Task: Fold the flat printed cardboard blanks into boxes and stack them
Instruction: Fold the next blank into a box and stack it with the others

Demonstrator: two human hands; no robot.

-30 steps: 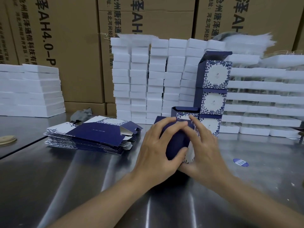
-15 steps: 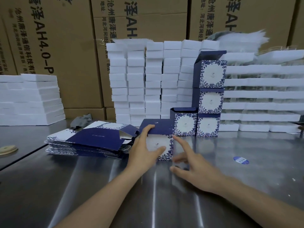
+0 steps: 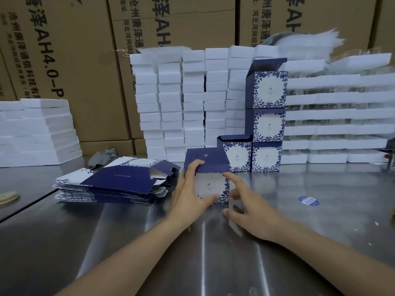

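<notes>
the left hand [image 3: 188, 191] grips the new box [image 3: 210, 185], which stands upright on the steel table [image 3: 320, 231]. its fingers curl over the top left edge and the thumb presses on the printed front. the right hand [image 3: 250, 216] is spread and relaxed and holds nothing. its index finger lies close to the right front corner of the box, but i cannot tell if it touches.

the dark blue lid flap lies over the top of this box, so i judge that its folding is done or almost done, and only the placing is left. just behind it stand four folded boxes: a column of three [image 3: 267, 120] and a single box [image 3: 236, 155] beside it on the left. the likely place for the new box is on top of the single one.

to the left, near the left hand, lies a pile of flat blanks [image 3: 111, 184]. it looks rather thick, so i judge that the larger part of the task is not yet done.
</notes>
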